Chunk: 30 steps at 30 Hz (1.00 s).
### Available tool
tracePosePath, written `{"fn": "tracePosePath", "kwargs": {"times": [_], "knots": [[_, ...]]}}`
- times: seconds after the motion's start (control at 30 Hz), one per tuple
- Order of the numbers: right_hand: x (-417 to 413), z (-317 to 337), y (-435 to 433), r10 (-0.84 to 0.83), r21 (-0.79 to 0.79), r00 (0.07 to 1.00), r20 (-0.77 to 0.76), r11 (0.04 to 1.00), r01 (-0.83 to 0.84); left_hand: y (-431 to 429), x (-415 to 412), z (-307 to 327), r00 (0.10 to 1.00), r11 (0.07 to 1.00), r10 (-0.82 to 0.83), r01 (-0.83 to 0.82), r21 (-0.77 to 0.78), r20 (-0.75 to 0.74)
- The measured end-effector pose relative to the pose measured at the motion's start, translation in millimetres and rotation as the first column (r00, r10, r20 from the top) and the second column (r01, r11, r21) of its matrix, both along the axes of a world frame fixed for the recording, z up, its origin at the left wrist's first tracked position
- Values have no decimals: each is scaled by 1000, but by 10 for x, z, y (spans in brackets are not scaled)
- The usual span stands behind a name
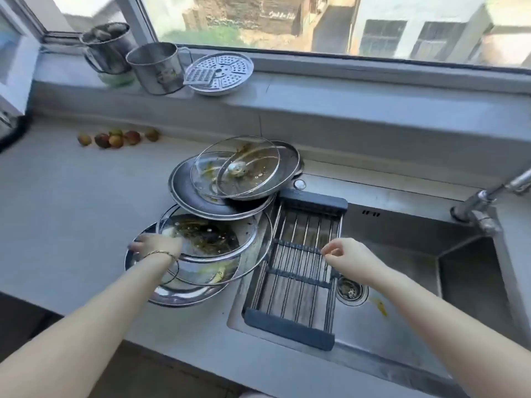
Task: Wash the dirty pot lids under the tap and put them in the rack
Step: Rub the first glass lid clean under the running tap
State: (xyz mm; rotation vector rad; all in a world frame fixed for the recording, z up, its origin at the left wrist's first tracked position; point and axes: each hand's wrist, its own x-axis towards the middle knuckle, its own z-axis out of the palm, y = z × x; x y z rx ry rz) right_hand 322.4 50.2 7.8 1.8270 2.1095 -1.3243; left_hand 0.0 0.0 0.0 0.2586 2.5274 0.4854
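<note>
Pick-up step: your left hand (pixel 156 245) fingers grasp soiled round glass lid (pixel 214 237), lower-left centre. Right hand (pixel 347 258) fingers loose, empty, over grey wire rack (pixel 290 326). Next: carry lid to steel tap (pixel 482 196), right edge.

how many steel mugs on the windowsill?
2. The left mug stands by the window corner; the right mug is next to it, beside the steamer plate. None look hidden.

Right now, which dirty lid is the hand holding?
The left hand grips the nearest glass lid, the one smeared with dark food. The other lids lie farther back, untouched.
</note>
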Motion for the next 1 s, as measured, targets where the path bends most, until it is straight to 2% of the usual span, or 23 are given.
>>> {"fn": "tracePosePath", "kwargs": {"times": [0.1, 0.13, 0.2, 0.4, 0.47, 0.53, 0.63, 0.7, 0.8, 0.87, 1.0], "knots": [[-239, -85, 37, -34, -24, 999, -5, 999, 34, 22, -192, -44, 959, 981, 63, -110, 157, 275], [-311, -104, 37, -28, -33, 1000, 3, 999, 28, 24, -241, -53, 936, 973, 98, -162, 166, 338], [-432, -137, 53, -30, -53, 999, 16, 998, 31, 11, -237, -18, 932, 961, 120, -195, 194, 342], [-690, -200, 42, -26, -96, 998, 49, 995, 31, -42, -192, 83, 950, 951, -14, -83, 297, 312], [-742, -205, 43, -25, -99, 998, 53, 995, 30, -78, -248, 107, 937, 920, -12, -127, 371, 350], [-789, -199, 42, -18, -100, 999, 47, 995, 23, -142, -368, 151, 922, 904, 31, -190, 382, 385], [-862, -222, 44, -13, -103, 1000, 21, 995, 15, -275, -517, 322, 915, 909, 13, -178, 376, 403], [-944, -233, 45, -116, -151, 992, -54, 983, 107, -352, -544, 441, 908, 912, -28, -147, 383, 417], [-1019, -228, 67, -393, -366, 910, -136, 873, 322, -437, -413, 575, 876, 931, -73, -112, 348, 477], [-981, -187, 51, -457, -472, 882, -111, 806, 358, -495, -242, 621, 848, 936, -97, -100, 338, 522], [-699, -148, -33, -565, -577, 813, -140, 714, 396, -526, 213, 660, 807, 945, -190, -5, 327, 559]]}}
